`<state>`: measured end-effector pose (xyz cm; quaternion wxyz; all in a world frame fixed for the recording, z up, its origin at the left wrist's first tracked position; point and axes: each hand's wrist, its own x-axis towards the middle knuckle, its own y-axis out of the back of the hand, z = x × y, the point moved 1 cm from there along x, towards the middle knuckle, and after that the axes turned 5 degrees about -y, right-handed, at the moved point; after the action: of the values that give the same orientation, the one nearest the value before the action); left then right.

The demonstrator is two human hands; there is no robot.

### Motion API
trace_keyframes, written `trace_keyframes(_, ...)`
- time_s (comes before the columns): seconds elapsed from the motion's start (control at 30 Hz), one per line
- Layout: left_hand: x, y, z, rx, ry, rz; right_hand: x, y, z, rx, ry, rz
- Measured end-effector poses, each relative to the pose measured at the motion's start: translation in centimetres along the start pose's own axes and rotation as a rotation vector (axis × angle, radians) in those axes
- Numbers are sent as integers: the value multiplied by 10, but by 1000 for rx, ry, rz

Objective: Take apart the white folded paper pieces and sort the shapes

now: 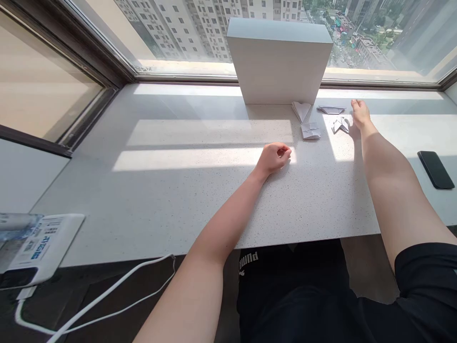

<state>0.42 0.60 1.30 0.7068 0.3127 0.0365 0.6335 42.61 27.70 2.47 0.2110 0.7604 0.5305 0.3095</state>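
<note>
My left hand (274, 158) rests on the white speckled countertop (171, 205), fingers curled into a loose fist with nothing visible in them. Farther out on the right, my right hand (360, 113) is closed beside the folded papers; whether anything is inside it is hidden. Nearest to it are a folded paper with pointed corners (341, 125) and a flat, boat-like paper fold (331, 110). Left of those lie a triangular paper fold (302, 111) and a square paper fold (311, 131), close together.
A white box (280, 66) stands upright against the window at the back. A black phone (436, 169) lies at the right. On the left, a white device (46, 243) with a cable (117, 290) sits by the counter edge, with a clear plastic bottle (19, 225) on it.
</note>
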Motion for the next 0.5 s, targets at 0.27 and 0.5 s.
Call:
trace_keyframes(0.27,-4,1,1,2,16,10,13,-28,-30,-127,17,-219)
trace_keyframes(0.5,-4,3,0,-4,27,20,-20,-65,-56,-233,261,-430)
